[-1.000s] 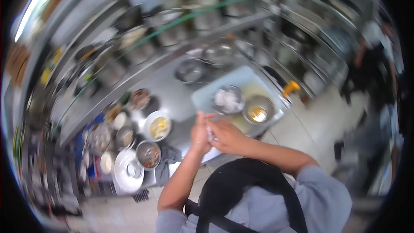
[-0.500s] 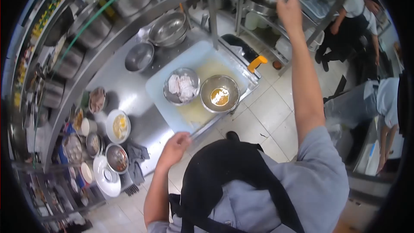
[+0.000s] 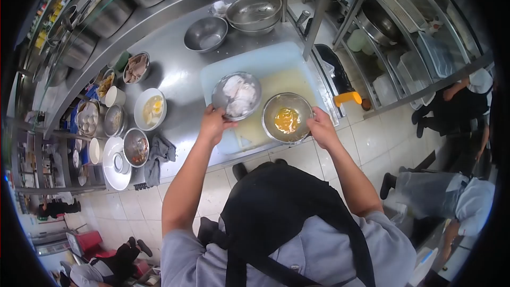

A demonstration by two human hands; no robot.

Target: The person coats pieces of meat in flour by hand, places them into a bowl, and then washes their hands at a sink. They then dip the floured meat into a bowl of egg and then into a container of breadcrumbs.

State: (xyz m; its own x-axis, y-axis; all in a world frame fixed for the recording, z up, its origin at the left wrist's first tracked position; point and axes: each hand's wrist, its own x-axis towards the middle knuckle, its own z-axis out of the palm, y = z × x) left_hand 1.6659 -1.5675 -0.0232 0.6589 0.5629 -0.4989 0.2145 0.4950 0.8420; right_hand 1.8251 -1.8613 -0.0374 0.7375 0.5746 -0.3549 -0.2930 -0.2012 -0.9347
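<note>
My left hand (image 3: 213, 124) grips the near rim of a steel bowl (image 3: 236, 95) holding pale raw meat pieces. My right hand (image 3: 320, 128) holds the right rim of a second steel bowl (image 3: 287, 118) with an orange-yellow sauce in its bottom. Both bowls stand side by side on a pale blue cutting board (image 3: 276, 72) smeared with yellowish liquid, on a steel counter (image 3: 180, 74).
Empty steel bowls (image 3: 206, 33) and a stacked pair (image 3: 254, 11) sit at the back. Left are small dishes, a white plate with egg (image 3: 150, 109), a grey rag (image 3: 156, 154) and a white lid (image 3: 116, 163). Shelving stands right; other people work at the right and lower left.
My right arm has come down from the high shelf to the sauce bowl's rim. My left hand has moved from the board's near edge up to the meat bowl.
</note>
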